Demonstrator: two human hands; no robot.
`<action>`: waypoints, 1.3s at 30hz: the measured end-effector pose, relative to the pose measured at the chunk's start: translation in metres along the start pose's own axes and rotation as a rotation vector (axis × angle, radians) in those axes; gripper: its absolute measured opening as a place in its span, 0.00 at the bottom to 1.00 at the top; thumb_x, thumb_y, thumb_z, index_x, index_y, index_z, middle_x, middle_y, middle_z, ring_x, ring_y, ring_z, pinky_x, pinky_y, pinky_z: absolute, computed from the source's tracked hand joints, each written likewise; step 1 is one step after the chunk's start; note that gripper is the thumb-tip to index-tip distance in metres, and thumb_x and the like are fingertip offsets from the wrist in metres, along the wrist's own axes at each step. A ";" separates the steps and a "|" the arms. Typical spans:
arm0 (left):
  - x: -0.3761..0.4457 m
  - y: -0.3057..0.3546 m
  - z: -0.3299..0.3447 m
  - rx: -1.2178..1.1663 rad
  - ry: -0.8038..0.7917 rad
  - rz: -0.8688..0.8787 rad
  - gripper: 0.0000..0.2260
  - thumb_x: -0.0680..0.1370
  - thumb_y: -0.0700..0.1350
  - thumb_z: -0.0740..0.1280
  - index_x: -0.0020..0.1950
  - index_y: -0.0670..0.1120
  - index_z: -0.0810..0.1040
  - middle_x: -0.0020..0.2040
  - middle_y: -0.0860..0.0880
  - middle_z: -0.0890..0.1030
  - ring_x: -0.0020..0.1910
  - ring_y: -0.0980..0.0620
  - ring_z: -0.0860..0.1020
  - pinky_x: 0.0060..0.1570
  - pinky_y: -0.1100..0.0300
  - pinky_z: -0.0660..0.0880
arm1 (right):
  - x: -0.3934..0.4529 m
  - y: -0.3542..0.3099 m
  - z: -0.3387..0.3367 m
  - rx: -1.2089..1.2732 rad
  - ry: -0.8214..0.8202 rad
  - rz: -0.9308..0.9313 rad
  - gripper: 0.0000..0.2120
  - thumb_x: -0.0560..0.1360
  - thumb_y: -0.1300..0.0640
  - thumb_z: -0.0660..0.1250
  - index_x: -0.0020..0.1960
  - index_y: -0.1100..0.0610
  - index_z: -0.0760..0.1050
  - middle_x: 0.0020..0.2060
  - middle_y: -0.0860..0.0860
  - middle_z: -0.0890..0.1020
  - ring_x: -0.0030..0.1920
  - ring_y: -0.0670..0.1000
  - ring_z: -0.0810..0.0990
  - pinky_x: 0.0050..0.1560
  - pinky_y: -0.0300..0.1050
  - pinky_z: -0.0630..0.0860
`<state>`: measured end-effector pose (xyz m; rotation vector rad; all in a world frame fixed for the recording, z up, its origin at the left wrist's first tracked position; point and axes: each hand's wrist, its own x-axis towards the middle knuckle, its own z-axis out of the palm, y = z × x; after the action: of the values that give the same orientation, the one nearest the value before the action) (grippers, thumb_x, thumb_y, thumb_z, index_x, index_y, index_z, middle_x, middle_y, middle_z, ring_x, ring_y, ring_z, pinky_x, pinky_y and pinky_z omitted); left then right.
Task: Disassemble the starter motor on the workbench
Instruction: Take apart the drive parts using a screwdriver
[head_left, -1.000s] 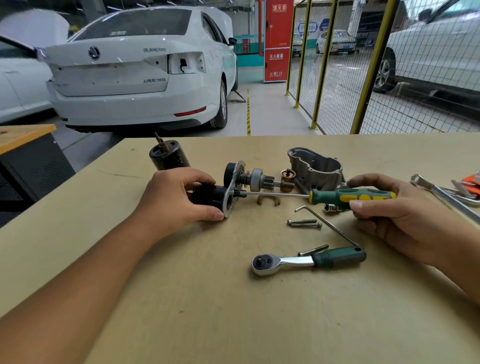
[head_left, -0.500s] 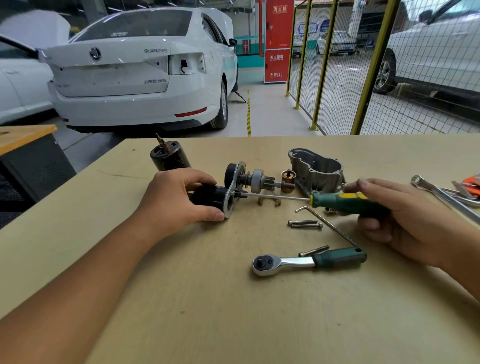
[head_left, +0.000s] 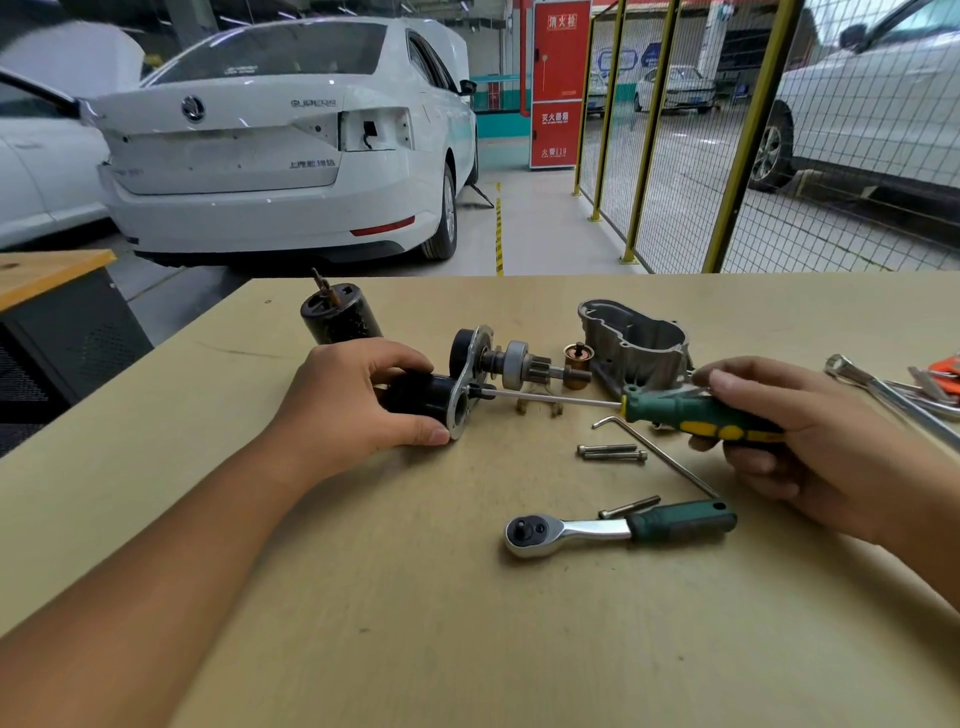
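Note:
The starter motor lies in pieces on the wooden workbench (head_left: 363, 597). My left hand (head_left: 343, 405) grips the black solenoid body (head_left: 415, 397), which is fixed to a silver bracket plate (head_left: 465, 384). My right hand (head_left: 800, 441) holds a green and yellow screwdriver (head_left: 691, 415) whose tip sits on a screw in that plate. Behind the plate lies the shaft with its pinion gear (head_left: 519, 364). The black motor can (head_left: 337, 317) stands upright behind my left hand. The grey aluminium nose housing (head_left: 639, 338) rests at the back right.
A ratchet wrench (head_left: 618, 527) with a green handle lies at front centre, a loose bolt (head_left: 628, 506) beside it. Two bolts (head_left: 610, 452) and a hex key (head_left: 660, 457) lie below the screwdriver. A brass bushing (head_left: 576, 358), a fork lever (head_left: 537, 405) and spanners (head_left: 893, 395) lie nearby.
My right hand has turned the screwdriver handle about its axis, so the yellow marks show at a different place. My left hand and the solenoid have stayed put.

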<state>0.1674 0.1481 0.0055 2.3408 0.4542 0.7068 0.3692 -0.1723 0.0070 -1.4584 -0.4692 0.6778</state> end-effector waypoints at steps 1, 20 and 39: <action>0.000 0.000 0.000 -0.002 0.001 -0.001 0.27 0.55 0.51 0.88 0.50 0.62 0.84 0.48 0.61 0.85 0.52 0.64 0.82 0.57 0.51 0.82 | 0.000 0.001 -0.001 0.045 -0.011 -0.022 0.17 0.66 0.53 0.76 0.54 0.53 0.81 0.40 0.62 0.83 0.27 0.50 0.69 0.24 0.39 0.66; 0.000 -0.003 -0.001 0.012 -0.006 0.007 0.27 0.56 0.52 0.88 0.53 0.60 0.85 0.49 0.60 0.85 0.53 0.63 0.82 0.56 0.52 0.82 | -0.001 -0.001 0.004 -0.027 0.009 0.027 0.21 0.67 0.43 0.76 0.54 0.53 0.81 0.38 0.61 0.82 0.25 0.50 0.68 0.23 0.38 0.65; 0.000 -0.003 0.000 -0.005 -0.004 0.005 0.26 0.55 0.51 0.88 0.50 0.62 0.84 0.47 0.64 0.84 0.52 0.66 0.81 0.53 0.61 0.80 | 0.001 0.005 0.006 0.186 -0.019 -0.046 0.17 0.63 0.54 0.79 0.51 0.55 0.82 0.39 0.56 0.81 0.29 0.49 0.70 0.26 0.41 0.69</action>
<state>0.1675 0.1501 0.0034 2.3389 0.4450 0.7044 0.3652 -0.1679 0.0024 -1.2639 -0.4411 0.6804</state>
